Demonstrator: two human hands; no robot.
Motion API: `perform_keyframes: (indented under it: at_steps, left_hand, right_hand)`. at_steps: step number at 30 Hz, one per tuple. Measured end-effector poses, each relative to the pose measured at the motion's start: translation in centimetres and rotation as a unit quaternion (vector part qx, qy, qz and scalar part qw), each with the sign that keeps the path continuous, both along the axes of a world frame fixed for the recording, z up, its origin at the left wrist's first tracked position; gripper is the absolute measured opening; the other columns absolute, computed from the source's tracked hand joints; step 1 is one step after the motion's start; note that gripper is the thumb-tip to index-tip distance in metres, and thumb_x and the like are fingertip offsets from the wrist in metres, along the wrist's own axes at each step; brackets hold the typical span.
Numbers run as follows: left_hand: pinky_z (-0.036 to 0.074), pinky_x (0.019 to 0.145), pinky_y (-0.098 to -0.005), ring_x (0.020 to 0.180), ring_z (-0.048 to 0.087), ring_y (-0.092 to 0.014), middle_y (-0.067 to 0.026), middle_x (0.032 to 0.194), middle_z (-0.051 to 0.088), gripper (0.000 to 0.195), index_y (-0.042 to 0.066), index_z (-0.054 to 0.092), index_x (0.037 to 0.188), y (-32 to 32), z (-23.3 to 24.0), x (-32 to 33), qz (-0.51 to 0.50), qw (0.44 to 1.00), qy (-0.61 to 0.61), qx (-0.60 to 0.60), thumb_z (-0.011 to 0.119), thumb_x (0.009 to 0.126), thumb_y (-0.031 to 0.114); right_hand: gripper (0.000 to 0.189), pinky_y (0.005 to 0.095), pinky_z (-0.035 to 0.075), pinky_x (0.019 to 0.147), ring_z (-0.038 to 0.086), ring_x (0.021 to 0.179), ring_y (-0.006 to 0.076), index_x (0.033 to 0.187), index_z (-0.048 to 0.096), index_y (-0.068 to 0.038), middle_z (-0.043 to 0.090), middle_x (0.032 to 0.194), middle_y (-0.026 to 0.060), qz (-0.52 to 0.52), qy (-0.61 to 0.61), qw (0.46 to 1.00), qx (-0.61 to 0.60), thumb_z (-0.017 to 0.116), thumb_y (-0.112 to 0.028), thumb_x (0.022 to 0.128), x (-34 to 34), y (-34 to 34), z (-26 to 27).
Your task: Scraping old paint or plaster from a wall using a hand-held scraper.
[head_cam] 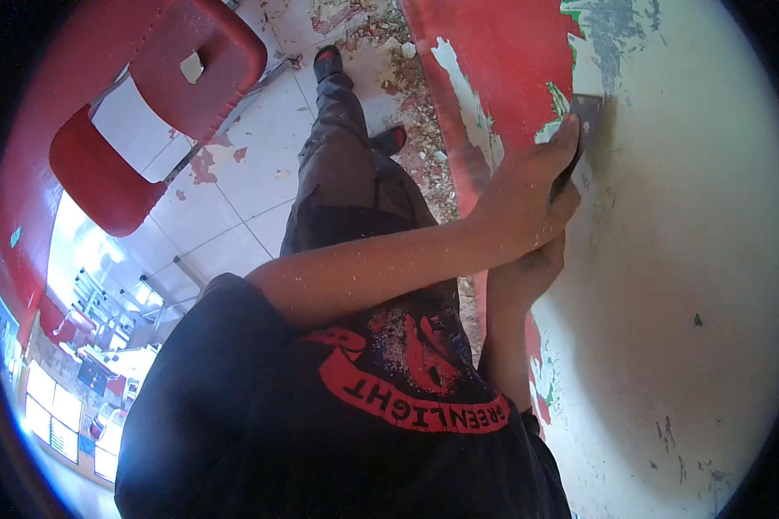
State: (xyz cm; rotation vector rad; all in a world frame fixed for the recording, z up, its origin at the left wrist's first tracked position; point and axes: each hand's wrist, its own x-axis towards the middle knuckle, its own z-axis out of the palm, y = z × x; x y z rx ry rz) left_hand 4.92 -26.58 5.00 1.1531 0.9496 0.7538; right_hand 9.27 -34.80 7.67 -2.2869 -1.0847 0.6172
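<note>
My left hand (pixel 532 175) grips a paint scraper with a flat metal blade (pixel 587 120), its thumb lying along the blade. Just below it, my right hand (pixel 532 269) is closed around the handle end, which is mostly hidden by the fingers. The blade's end rests at the wall, beside the ragged border of red paint (pixel 519 58). Right of that border the wall surface (pixel 688 227) is bare and cream-white, with grey patches and thin green traces along the paint's edge. A long white strip (pixel 464 97) shows through the red.
Paint flakes and debris (pixel 422 123) lie along the foot of the wall, near my feet. A red folding chair (pixel 195 71) with a paint chip on it stands on the white tiled floor (pixel 240 181) to the left. Metal-framed furniture (pixel 104 305) stands farther back.
</note>
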Motion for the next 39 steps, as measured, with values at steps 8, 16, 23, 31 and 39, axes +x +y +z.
perform_keyframes:
  at_steps: [8,16,23,31,39]
  left_hand:
    - [0.047,0.079,-0.0417,0.086,0.060,-0.042,-0.0300,0.089,0.058,0.057,-0.010,0.041,0.127,0.2,-0.1,0.3,0.039,0.999,-0.002,0.032,0.056,0.075,0.008]
    - [0.047,0.075,-0.0428,0.087,0.059,-0.043,-0.0302,0.089,0.058,0.050,-0.009,0.047,0.120,0.3,-0.7,0.2,0.061,0.997,0.014,0.037,0.057,0.075,0.010]
    - [0.046,0.072,-0.0457,0.081,0.057,-0.046,-0.0323,0.081,0.055,0.056,-0.017,0.040,0.122,2.2,-0.7,-0.4,0.043,0.999,0.012,0.013,0.055,0.072,0.004]
    - [0.046,0.068,-0.0465,0.078,0.058,-0.046,-0.0313,0.077,0.055,0.050,-0.015,0.043,0.117,2.8,-1.3,0.2,0.077,0.995,0.014,0.058,0.054,0.072,0.005]
    - [0.049,0.069,-0.0400,0.077,0.063,-0.040,-0.0276,0.083,0.059,0.057,-0.004,0.045,0.128,1.5,-1.0,0.7,0.112,0.988,-0.018,0.101,0.058,0.075,0.012]
  right_hand:
    - [0.029,0.0284,0.044,0.081,0.058,0.094,0.0161,0.110,0.057,0.003,0.064,0.100,0.0111,-0.026,0.026,0.999,-0.001,0.059,-0.013,0.085,0.7,1.3,0.9]
    - [0.025,0.0283,0.044,0.079,0.056,0.089,0.0144,0.108,0.058,0.003,0.065,0.098,0.0116,0.012,-0.003,1.000,0.002,0.056,-0.010,0.087,0.4,1.4,0.3]
    - [0.027,0.0298,0.044,0.079,0.058,0.088,0.0182,0.111,0.057,0.003,0.065,0.099,0.0136,0.024,0.005,1.000,0.007,0.055,-0.010,0.088,0.2,2.6,-0.4]
    - [0.032,0.0319,0.047,0.079,0.063,0.092,0.0201,0.118,0.056,0.000,0.066,0.101,0.0177,0.028,-0.008,1.000,-0.003,0.055,-0.012,0.088,0.8,3.3,-0.6]
    - [0.025,0.0298,0.044,0.079,0.058,0.089,0.0180,0.106,0.058,0.003,0.064,0.098,0.0120,-0.004,0.032,0.999,0.025,0.059,-0.013,0.085,0.2,2.4,0.8]
